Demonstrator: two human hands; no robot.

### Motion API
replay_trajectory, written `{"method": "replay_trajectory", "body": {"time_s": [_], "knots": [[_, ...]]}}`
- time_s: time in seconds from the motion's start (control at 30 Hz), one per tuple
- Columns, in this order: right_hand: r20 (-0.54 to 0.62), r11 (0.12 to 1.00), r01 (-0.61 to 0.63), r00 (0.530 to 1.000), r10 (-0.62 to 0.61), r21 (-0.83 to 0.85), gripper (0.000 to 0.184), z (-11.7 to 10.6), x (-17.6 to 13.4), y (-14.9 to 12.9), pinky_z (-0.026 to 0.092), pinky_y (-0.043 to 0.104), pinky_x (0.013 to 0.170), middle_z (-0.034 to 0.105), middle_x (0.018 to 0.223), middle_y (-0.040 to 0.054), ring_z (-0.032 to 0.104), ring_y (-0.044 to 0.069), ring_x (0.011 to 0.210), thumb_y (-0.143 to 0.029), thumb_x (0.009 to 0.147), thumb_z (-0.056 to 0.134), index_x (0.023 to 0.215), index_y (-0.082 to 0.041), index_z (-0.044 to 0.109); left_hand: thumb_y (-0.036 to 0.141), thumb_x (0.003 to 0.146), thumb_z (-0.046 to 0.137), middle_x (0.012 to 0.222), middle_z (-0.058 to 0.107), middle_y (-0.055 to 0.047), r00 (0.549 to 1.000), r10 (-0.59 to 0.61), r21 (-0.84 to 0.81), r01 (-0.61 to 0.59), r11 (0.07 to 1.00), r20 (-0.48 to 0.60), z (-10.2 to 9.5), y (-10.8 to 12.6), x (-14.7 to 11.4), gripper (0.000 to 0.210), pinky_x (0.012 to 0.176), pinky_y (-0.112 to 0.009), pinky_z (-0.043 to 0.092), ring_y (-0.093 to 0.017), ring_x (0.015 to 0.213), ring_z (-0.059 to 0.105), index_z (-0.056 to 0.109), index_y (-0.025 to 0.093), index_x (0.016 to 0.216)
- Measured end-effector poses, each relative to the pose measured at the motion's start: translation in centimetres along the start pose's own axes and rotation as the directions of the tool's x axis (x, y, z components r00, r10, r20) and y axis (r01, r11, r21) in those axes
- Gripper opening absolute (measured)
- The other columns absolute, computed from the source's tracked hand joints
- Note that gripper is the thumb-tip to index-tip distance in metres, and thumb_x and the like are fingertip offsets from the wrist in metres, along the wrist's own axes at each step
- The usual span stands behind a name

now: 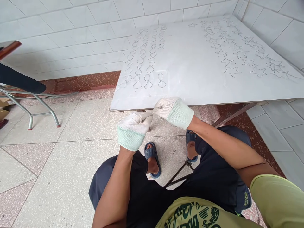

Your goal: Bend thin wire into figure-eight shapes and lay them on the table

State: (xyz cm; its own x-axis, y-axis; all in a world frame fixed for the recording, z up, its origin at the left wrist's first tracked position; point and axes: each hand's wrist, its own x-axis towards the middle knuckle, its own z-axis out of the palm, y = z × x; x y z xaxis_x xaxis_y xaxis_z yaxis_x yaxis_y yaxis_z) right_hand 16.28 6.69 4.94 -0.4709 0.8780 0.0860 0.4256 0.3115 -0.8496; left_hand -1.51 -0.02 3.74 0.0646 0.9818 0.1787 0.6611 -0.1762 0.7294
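Observation:
My left hand [136, 129] and my right hand [174, 111], both in white knitted gloves with pale green cuffs, meet fingertip to fingertip at the front edge of the white table [190, 82]. The fingers of each are pinched closed. Whatever they grip is too small or hidden to make out. On the tabletop just beyond lies a thin wire figure eight [161, 83], inside a faint square outline. Several more wire figure eights [148, 84] lie in rows to its left. Several wire stars [232, 72] are spread over the right part of the table.
White wall tiles [99, 33] border the table at the back and right. A metal-legged stool [42, 104] stands at the left with a person's dark-clothed leg [21, 79] above it. Below me are my slippers [153, 158] and dark metal legs [177, 177] on the speckled floor.

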Motion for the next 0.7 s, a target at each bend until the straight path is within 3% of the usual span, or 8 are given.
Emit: {"method": "replay_trajectory", "body": {"time_s": [0.1, 0.23, 0.33, 0.5, 0.7], "knots": [[0.078, 0.991, 0.033, 0.997, -0.022, -0.133, 0.019, -1.0, 0.2, -0.2, 0.044, 0.027, 0.070, 0.075, 0.073, 0.0010, 0.068, 0.014, 0.073, -0.016, 0.089, 0.068, 0.072, -0.017, 0.077, 0.022, 0.091, 0.051, 0.058, 0.050, 0.000, 0.994, 0.078, 0.052, -0.082, 0.995, 0.076, -0.1, 0.2, 0.4, 0.036, 0.065, -0.034, 0.033, -0.019, 0.060, 0.047, 0.057, 0.023, 0.055], [0.117, 0.986, 0.030, 0.993, -0.011, -0.164, 0.022, -1.2, 0.5, 0.0, 0.043, 0.027, 0.070, 0.074, 0.071, 0.0007, 0.067, 0.014, 0.070, -0.017, 0.090, 0.067, 0.071, -0.017, 0.077, 0.022, 0.091, 0.050, 0.058, 0.047, -0.001, 0.985, 0.124, 0.081, -0.135, 0.988, 0.119, 0.1, 0.1, 0.6, 0.037, 0.065, -0.034, 0.032, -0.018, 0.059, 0.044, 0.050, 0.023, 0.054], [0.053, 0.994, 0.018, 0.998, -0.012, -0.105, 0.020, -0.4, 0.3, 0.2, 0.044, 0.025, 0.071, 0.075, 0.075, -0.0001, 0.067, 0.013, 0.072, -0.015, 0.091, 0.065, 0.077, -0.017, 0.078, 0.021, 0.093, 0.049, 0.057, 0.048, 0.000, 0.992, 0.110, 0.082, -0.114, 0.990, 0.057, 0.5, -0.1, 0.5, 0.037, 0.066, -0.034, 0.032, -0.018, 0.059, 0.045, 0.045, 0.022, 0.056], [-0.071, 0.999, 0.024, 0.997, -0.022, 0.023, 0.022, 1.1, -0.3, 0.3, 0.046, 0.024, 0.075, 0.076, 0.083, 0.0000, 0.067, 0.013, 0.080, -0.014, 0.092, 0.057, 0.083, -0.017, 0.076, 0.025, 0.094, 0.053, 0.060, 0.054, -0.001, 0.997, 0.033, 0.061, -0.029, 0.998, -0.074, 1.2, -0.4, 0.1, 0.036, 0.069, -0.033, 0.038, -0.021, 0.066, 0.051, 0.053, 0.024, 0.058], [-0.048, 0.997, 0.073, 0.996, -0.071, 0.028, 0.019, 1.3, 0.4, 1.2, 0.046, 0.025, 0.078, 0.077, 0.088, 0.0003, 0.068, 0.014, 0.085, -0.019, 0.093, 0.059, 0.084, -0.017, 0.075, 0.028, 0.092, 0.061, 0.060, 0.058, -0.002, 0.992, -0.010, 0.005, 0.011, 1.000, -0.123, 1.1, -0.2, -0.1, 0.036, 0.066, -0.032, 0.040, -0.022, 0.070, 0.058, 0.058, 0.024, 0.056]]}}
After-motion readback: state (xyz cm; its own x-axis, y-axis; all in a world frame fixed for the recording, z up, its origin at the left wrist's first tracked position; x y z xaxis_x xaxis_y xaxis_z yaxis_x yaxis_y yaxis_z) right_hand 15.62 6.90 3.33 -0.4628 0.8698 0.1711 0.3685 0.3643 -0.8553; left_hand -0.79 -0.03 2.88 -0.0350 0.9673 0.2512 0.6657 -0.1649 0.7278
